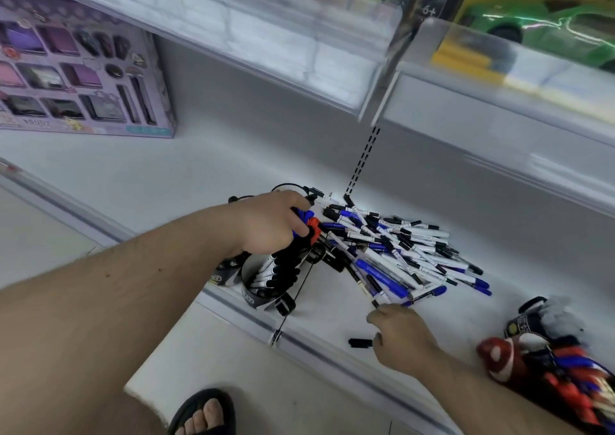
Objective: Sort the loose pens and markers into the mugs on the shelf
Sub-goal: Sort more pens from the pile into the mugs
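Dozens of loose pens and markers (399, 248) lie heaped on the white shelf (186, 174), just right of the black mug (263, 284), which already stands part-filled with black-capped markers. Sorting is mid-way by my reckoning. Over that mug the left hand (269, 223) grips a bundle of blue and red markers (307, 223), fingers curled round them. Right of the mug, the right hand (399, 338) reaches the heap's near edge, seemingly pinching one pen (369, 288). Next: lower the bundle in upright
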Demonstrator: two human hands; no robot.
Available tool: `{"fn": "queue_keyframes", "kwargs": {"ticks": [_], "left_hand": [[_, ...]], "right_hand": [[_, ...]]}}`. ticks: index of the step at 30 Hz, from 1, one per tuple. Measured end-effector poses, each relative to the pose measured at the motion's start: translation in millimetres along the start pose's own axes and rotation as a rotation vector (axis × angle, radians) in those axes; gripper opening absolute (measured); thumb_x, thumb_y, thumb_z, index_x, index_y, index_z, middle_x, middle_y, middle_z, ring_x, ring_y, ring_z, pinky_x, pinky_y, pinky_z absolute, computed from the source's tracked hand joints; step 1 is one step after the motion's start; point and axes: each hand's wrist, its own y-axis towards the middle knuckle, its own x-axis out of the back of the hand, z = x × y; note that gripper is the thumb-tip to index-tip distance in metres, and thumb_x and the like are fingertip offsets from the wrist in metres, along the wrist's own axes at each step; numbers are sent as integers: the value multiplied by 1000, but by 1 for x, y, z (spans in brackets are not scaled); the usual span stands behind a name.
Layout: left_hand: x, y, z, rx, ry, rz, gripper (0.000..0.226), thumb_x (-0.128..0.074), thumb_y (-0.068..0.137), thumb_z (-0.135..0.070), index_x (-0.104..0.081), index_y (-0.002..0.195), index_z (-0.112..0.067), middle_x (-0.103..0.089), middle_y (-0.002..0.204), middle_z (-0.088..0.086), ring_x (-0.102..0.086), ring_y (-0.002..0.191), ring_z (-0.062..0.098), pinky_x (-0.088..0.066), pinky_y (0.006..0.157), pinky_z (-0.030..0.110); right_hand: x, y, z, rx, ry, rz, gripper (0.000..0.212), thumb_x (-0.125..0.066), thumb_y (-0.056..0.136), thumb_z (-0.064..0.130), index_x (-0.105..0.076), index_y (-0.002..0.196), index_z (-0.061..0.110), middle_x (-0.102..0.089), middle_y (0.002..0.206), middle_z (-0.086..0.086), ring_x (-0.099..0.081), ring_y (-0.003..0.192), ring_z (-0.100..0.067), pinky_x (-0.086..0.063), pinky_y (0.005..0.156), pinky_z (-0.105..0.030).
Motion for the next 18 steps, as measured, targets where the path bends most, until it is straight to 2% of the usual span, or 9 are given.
{"fn": "queue_keyframes", "kwargs": {"ticks": [2,4,6,9,11,13,15,16,18], "left_hand": [[-8,1,-6,3,4,28,56,-37,91,12,-44,142,-11,-52,140,-5,-52,118,12,-46,90,18],[-15,2,-12,3,11,31,54,-41,92,10,-45,141,-11,-56,136,-4,-54,115,12,-45,84,18],[-21,4,-15,18,5,59,59,-38,90,12,-39,144,-11,-58,134,-3,-55,118,16,-46,86,22],[-31,8,-19,24,8,91,60,-39,90,10,-37,145,-11,-57,135,0,-56,107,17,-43,67,14],[-41,12,-18,43,12,106,57,-42,91,5,-38,145,-14,-58,133,1,-57,106,18,-44,67,13],[-52,18,-16,77,-25,132,55,-46,92,-2,-37,145,-16,-62,124,9,-61,106,26,-48,75,28],[-64,21,-19,102,-36,152,51,-51,94,-13,-37,142,-16,-63,117,13,-61,94,25,-47,76,32],[-70,20,-20,105,-29,165,51,-53,94,-20,-36,142,-17,-63,115,13,-59,89,21,-48,77,33],[-81,19,-23,113,-62,202,44,-53,93,-21,-40,134,-19,-64,110,12,-59,84,19,-57,75,39]], "right_hand": [[-14,-10,0,-16,-50,147,32,-55,70,15,-66,101,16,-64,95,-2,-63,89,-24,-48,73,-33],[-22,-11,5,-19,-105,182,38,-52,81,11,-59,118,16,-60,113,-2,-57,105,-22,-41,82,-31],[-22,-7,12,-56,-145,234,37,-50,85,5,-56,120,15,-58,119,-3,-56,107,-21,-34,75,-28],[-11,1,23,-183,19,171,23,-51,90,9,-61,110,16,-63,110,-2,-61,96,-20,-33,68,-24],[12,8,36,-421,438,29,10,-57,91,13,-65,95,17,-67,90,1,-63,84,-20,-38,62,-23],[41,15,54,-619,1103,-69,8,-63,88,7,-65,84,13,-66,76,-2,-62,72,-20,-43,58,-24],[69,15,74,-632,1709,-47,8,-62,89,-1,-64,85,6,-66,76,-9,-62,65,-19,-47,58,-28],[81,14,83,-585,1880,-12,11,-59,90,-3,-64,85,5,-66,76,-10,-62,63,-19,-48,60,-28],[97,12,97,-481,2025,50,16,-53,92,-6,-66,88,2,-68,76,-10,-64,64,-18,-53,64,-29]]}}
